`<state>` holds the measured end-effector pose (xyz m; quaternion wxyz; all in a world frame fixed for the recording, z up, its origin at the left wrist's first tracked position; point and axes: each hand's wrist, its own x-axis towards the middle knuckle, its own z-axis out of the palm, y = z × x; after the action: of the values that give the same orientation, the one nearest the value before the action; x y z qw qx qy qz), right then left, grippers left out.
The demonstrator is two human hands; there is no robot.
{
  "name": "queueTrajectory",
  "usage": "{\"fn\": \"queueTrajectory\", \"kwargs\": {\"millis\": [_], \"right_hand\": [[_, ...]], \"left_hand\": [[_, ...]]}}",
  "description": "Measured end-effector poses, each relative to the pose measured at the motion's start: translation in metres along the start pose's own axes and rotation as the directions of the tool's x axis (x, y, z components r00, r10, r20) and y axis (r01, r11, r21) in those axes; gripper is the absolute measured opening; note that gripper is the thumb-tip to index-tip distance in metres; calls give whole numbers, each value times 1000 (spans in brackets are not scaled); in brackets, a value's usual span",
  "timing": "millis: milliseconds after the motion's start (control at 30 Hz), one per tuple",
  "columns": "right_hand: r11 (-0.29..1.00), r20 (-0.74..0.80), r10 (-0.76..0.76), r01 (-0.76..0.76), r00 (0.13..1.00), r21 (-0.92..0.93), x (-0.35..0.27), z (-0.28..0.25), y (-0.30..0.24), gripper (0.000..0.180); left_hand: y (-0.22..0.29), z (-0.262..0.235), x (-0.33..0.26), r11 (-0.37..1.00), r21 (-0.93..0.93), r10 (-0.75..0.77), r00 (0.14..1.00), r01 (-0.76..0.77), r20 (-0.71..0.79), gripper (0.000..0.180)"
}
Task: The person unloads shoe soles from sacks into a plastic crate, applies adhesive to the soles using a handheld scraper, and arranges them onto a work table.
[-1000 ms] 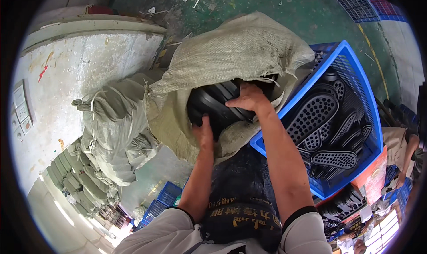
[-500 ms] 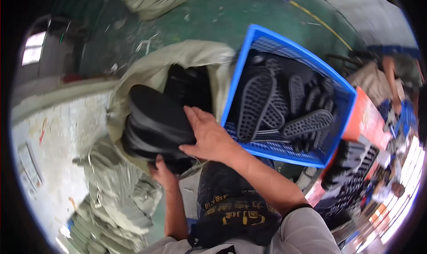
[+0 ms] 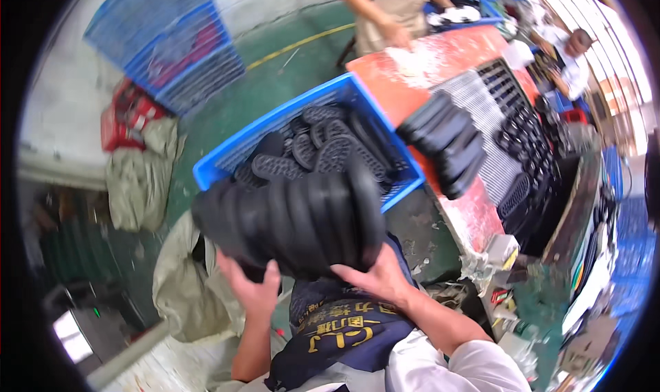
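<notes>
A thick row of black shoe soles (image 3: 289, 220), pressed side by side, is held in front of my body. My left hand (image 3: 251, 289) grips its left end from below, and my right hand (image 3: 383, 274) clasps the right end. The soles hide many of my fingertips. Just beyond them stands a blue plastic crate (image 3: 275, 112) with loose black soles (image 3: 337, 148) inside, their honeycomb undersides showing. At my left sits a pale woven sack (image 3: 185, 289) with its mouth partly visible.
A red-orange worktable (image 3: 385, 83) at right bears another row of black soles (image 3: 447, 141) and a ridged grey surface (image 3: 474, 103) beside many small black parts. A co-worker (image 3: 392, 17) stands behind it, another person (image 3: 567, 59) farther right. Stacked blue crates (image 3: 172, 41) stand far left.
The row of soles has come up out of the sack, held in both hands. My view has turned right, bringing the worktable closer to the middle.
</notes>
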<state>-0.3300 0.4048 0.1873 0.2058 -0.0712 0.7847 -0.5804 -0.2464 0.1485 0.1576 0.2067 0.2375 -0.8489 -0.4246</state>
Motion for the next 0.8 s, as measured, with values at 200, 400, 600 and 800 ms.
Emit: {"fn": "queueTrajectory", "kwargs": {"millis": [200, 400, 600, 800], "right_hand": [[946, -589, 222, -25, 777, 323, -94, -130, 32, 46], [936, -880, 317, 30, 353, 350, -163, -237, 73, 54], [867, -811, 486, -60, 325, 495, -178, -322, 126, 61], [808, -728, 579, -140, 367, 572, -137, -371, 201, 73]], "left_hand": [[172, 172, 22, 881, -186, 471, 767, -435, 437, 76], [295, 344, -49, 851, -354, 511, 460, -388, 726, 83], [335, 463, -92, 910, -131, 228, 213, -392, 950, 90], [329, 547, -82, 885, 104, -41, 146, -454, 988, 97]]}}
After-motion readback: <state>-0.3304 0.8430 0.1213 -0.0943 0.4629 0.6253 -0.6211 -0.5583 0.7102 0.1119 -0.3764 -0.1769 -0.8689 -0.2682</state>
